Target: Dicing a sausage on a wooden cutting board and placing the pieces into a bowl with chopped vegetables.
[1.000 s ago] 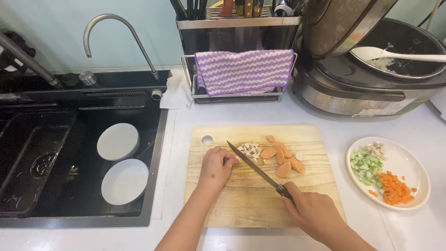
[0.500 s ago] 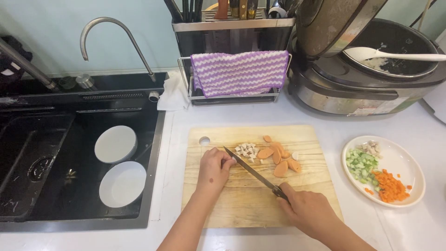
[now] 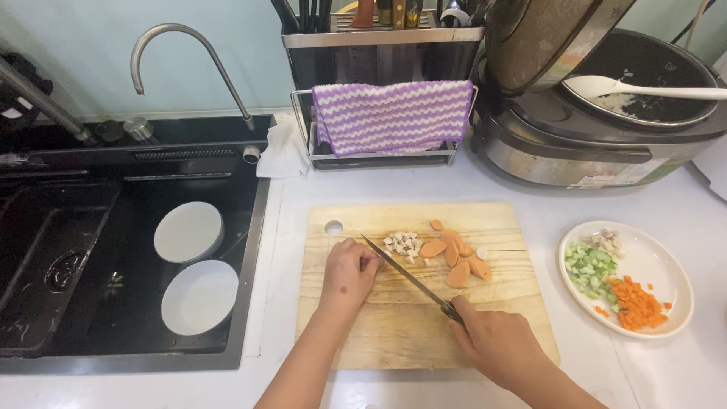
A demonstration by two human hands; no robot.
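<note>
Over the last second little shifts on the pale wooden cutting board. The left hand slides a touch toward the small heap of pale diced pieces, its fingertips now right against the near side of the blade. The long dark kitchen knife, held in the right hand, swings slightly: its tip now lies just left of the diced heap instead of further out toward the board's round hole, and the blade lies flatter across the board. The right hand draws a little closer to the board's front edge. The whole view tips slightly downward and to the right.
</note>
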